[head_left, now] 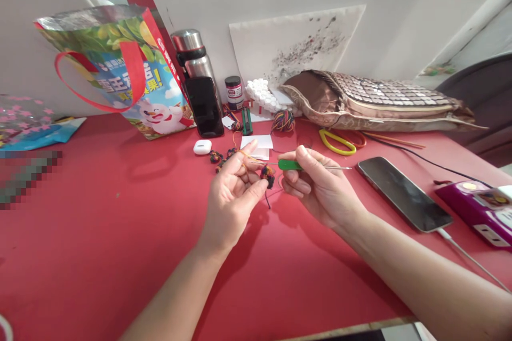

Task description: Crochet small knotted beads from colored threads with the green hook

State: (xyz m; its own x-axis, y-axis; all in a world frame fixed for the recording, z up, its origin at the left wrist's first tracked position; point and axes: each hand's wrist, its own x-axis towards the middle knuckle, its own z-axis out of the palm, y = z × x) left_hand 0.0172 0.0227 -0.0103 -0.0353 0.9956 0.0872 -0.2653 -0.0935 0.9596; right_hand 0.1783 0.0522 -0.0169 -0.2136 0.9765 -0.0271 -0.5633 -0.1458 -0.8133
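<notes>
Between the thumb and fingers of my left hand is a small dark multicoloured piece of crochet. Orange yarn runs over the raised fingers of that hand, and a short dark tail hangs below the piece. My right hand pinches a crochet hook by its green grip. One thin metal end points left toward the left fingers, close to the yarn; the other sticks out to the right. Whether the tip is inside a stitch I cannot tell. Behind the left hand lie more small crocheted pieces, partly hidden.
A ball of multicoloured yarn, yellow-handled scissors and a white earbud case lie beyond my hands on the red table. A phone on a cable and a purple power strip are at right. Behind stand a bag, a black phone and a flask.
</notes>
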